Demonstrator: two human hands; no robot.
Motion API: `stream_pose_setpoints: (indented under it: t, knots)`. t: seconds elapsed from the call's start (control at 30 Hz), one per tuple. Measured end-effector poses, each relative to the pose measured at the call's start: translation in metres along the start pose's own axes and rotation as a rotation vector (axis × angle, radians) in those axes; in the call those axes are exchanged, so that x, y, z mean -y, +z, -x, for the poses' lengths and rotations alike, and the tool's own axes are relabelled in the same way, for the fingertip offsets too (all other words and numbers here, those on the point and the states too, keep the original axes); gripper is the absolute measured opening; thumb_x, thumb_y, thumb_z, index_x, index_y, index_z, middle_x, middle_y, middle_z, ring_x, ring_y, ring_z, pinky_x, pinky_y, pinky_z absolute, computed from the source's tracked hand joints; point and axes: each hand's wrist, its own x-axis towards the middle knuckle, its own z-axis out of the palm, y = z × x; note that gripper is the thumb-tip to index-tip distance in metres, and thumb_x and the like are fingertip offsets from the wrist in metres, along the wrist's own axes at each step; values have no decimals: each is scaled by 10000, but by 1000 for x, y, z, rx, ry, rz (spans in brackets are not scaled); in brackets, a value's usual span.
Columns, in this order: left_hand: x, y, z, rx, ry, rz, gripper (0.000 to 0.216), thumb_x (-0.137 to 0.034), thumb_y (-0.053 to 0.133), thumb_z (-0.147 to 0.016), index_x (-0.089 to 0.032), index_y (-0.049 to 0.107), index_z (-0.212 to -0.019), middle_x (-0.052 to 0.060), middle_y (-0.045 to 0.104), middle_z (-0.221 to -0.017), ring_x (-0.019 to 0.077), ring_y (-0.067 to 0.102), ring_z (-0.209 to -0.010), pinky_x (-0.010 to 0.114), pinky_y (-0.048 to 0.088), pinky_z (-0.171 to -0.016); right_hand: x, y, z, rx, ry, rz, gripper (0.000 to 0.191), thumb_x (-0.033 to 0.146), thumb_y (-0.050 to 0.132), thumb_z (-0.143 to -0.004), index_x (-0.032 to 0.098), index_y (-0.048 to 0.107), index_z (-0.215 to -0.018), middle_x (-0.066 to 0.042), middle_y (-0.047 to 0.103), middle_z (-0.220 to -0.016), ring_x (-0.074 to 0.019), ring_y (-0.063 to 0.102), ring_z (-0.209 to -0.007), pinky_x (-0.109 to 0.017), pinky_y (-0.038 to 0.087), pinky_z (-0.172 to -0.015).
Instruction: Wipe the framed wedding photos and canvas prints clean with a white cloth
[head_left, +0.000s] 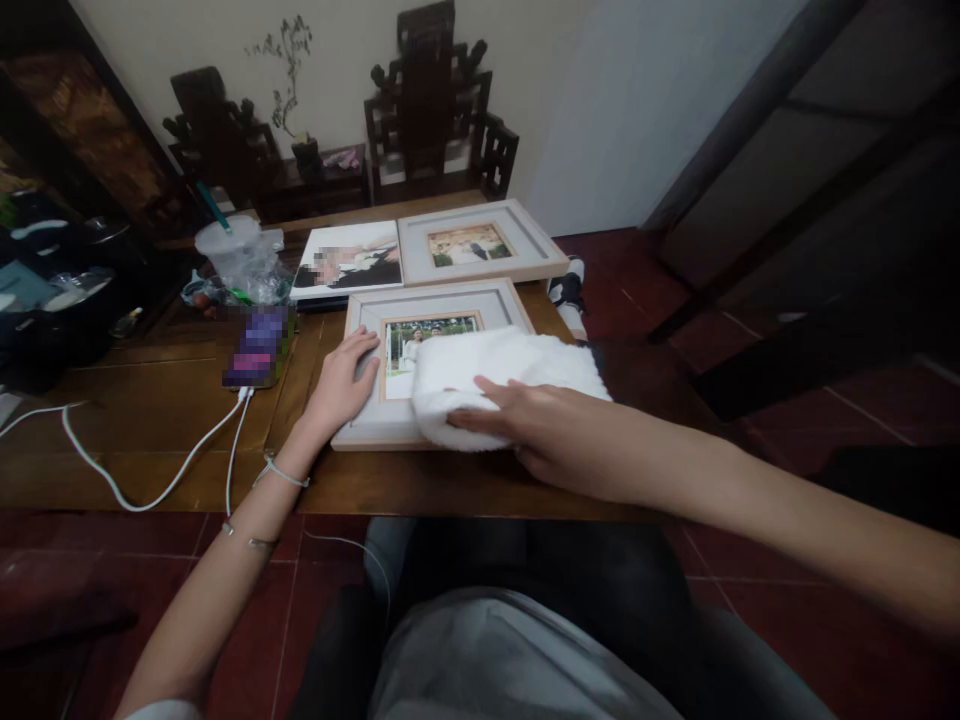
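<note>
A light wooden picture frame (365,425) with a small photo in its middle lies flat near the table's front edge. My left hand (345,380) rests on the frame's left side, fingers stretched out and holding nothing. In my right hand (544,430) is a folded white fluffy towel (517,365), gripped at its near edge. The towel lies over the right part of the frame and hides that side of the photo. Beyond it, a second picture frame (416,258) and a white-edged photo panel (349,260) lie side by side.
On the wooden table (172,430), a phone (257,345) with a white charging cable (112,487) lies left of the frame. A plastic cup (229,245) with a straw and plastic bags stand behind it. Dark carved chairs (427,110) are against the wall.
</note>
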Motion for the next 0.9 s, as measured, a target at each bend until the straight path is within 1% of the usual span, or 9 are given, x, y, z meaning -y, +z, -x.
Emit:
stream_pose_setpoints:
  t: [0.1,0.13,0.2,0.33,0.47,0.57,0.7,0.83,0.9]
  knots:
    - [0,-1,0,6,0,7,332,-208,529,-947,-137,693,-1228,140,679,-1370,280,536,-1404,514,404,-1205,-23,21,-22,-124,14,97,749,-31,504,-740,210,575,-1446,-161,518,-1524,-360,532,-1325,-487,465,-1011]
    - [0,-1,0,7,-1,9,331,-206,528,-948,-141,693,-1227,139,681,-1369,280,537,-1404,518,404,-1204,-33,25,-31,-152,15,128,737,-42,490,-748,180,570,-1446,-170,462,-1570,-380,470,-1379,-525,433,-1043]
    - [-1,-1,0,10,-2,9,329,-200,522,-948,-153,694,-1224,132,685,-1364,276,540,-1402,527,404,-1202,-52,29,-48,-191,34,185,716,-57,449,-771,141,550,-1451,-185,404,-1605,-398,417,-1411,-574,398,-1059]
    - [-2,-2,-1,13,-9,7,339,-193,522,-945,-126,688,-1234,158,677,-1368,284,539,-1402,523,403,-1203,-81,25,-78,-236,97,231,673,-33,406,-830,140,518,-1471,-182,388,-1615,-418,392,-1414,-608,397,-1033]
    - [0,-1,-1,17,-11,1,340,-194,522,-944,-141,686,-1238,145,682,-1366,279,540,-1401,522,401,-1205,-86,27,-88,-199,99,223,702,-70,349,-827,154,539,-1464,-173,430,-1592,-435,423,-1380,-605,427,-987]
    - [1,0,-1,12,-10,-4,344,-199,524,-943,-142,682,-1244,137,681,-1369,270,541,-1401,511,403,-1204,-76,28,-78,-152,42,194,737,-96,347,-794,166,571,-1445,-176,453,-1573,-423,471,-1345,-590,454,-968]
    - [0,1,-1,10,-9,-6,350,-198,519,-945,-127,684,-1245,152,680,-1367,270,540,-1401,493,403,-1207,-52,25,-41,-100,-58,76,716,-80,416,-776,210,629,-1395,-155,530,-1520,-377,532,-1321,-557,486,-988]
    - [-1,1,-1,7,-3,-12,364,-195,513,-941,-98,679,-1249,170,673,-1370,275,537,-1404,484,397,-1210,-20,20,3,-158,-180,-3,678,-50,472,-782,242,639,-1371,-107,604,-1451,-297,595,-1275,-429,527,-986]
    - [-1,1,-1,6,-2,-16,362,-194,509,-941,-104,680,-1247,168,672,-1372,278,537,-1403,490,399,-1207,-5,20,17,-203,-236,26,682,-46,493,-766,225,624,-1378,-113,587,-1469,-311,579,-1296,-448,522,-1010]
